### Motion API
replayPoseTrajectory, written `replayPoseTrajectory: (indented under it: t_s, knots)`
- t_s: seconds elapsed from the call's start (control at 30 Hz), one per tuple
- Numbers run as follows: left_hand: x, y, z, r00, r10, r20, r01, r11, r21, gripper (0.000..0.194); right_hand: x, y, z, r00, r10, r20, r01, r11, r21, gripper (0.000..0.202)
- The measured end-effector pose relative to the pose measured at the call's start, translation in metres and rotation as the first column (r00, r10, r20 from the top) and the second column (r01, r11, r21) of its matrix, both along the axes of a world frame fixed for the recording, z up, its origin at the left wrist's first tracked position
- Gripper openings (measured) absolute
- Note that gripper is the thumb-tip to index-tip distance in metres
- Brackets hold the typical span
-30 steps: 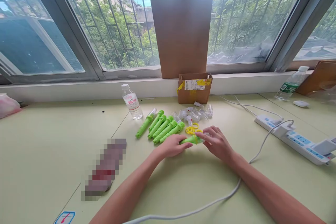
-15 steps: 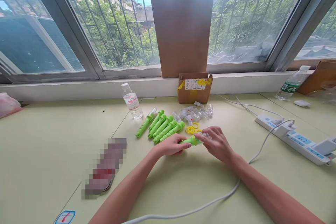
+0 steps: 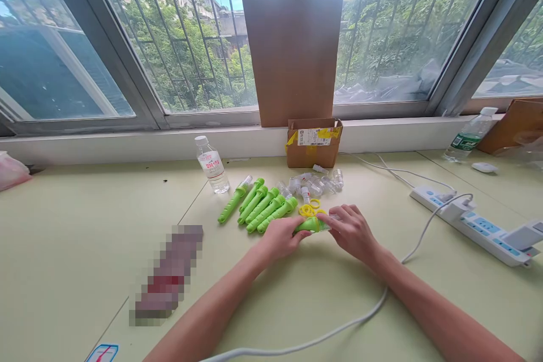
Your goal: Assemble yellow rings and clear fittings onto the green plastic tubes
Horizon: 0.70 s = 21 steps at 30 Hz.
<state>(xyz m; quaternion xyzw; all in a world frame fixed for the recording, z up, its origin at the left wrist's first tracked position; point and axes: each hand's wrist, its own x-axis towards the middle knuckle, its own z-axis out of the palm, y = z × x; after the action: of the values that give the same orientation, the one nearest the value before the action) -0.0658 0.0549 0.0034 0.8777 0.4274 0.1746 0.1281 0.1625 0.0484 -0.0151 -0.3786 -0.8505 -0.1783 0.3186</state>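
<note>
My left hand (image 3: 280, 238) is closed around the green body of a plastic flute-shaped tube (image 3: 309, 224), held level just above or on the table. The fingers of my right hand (image 3: 353, 233) are closed on the clear plastic piece at the tube's right end, and they hide most of it. Just beyond my hands lie several yellow rings (image 3: 306, 211). To the left is a slanted row of similar green tubes (image 3: 263, 207), the leftmost one with a clear piece on its end. Several small clear plastic bottles (image 3: 316, 185) lie loosely behind the rings.
A small cardboard box (image 3: 314, 144) stands by the sill, with a water bottle (image 3: 212, 165) to its left. At the right lie a white power strip (image 3: 475, 225) and another bottle (image 3: 470, 136). A white cable (image 3: 339, 330) crosses under my right forearm. A blurred-out object (image 3: 169, 271) lies left.
My hands have drawn slightly closer together along the green tube, and less of the clear piece shows. The loose pieces on the table have stayed in place.
</note>
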Motion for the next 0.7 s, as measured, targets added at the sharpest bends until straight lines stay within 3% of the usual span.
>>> replayPoseTrajectory:
  t_s: [0.1,0.2,0.37,0.53,0.7]
  knots:
    - [0.001,0.002,-0.004,0.995,0.023,-0.096,-0.006,0.984,0.181,0.029,0.000,0.000,-0.003,0.999,-0.036,0.016,0.036,0.999,-0.027,0.035]
    - [0.001,0.003,-0.002,0.979,0.034,-0.201,0.041,0.932,0.360,0.033,-0.002,-0.001,-0.004,0.992,-0.114,0.062,0.119,0.990,-0.080,0.038]
    - [0.002,-0.001,0.001,0.953,0.038,-0.301,0.119,0.866,0.485,0.030,-0.005,-0.006,-0.001,0.967,-0.177,0.182,0.211,0.958,-0.194,0.021]
    - [0.007,-0.007,0.001,0.939,0.062,-0.337,0.104,0.886,0.452,0.028,-0.008,-0.010,0.002,0.979,-0.117,0.168,0.166,0.935,-0.315,0.019]
    - [0.004,-0.007,0.004,0.950,0.101,-0.294,-0.046,0.981,0.191,0.029,-0.011,-0.008,-0.002,0.982,-0.099,0.160,0.134,0.963,-0.232,0.028]
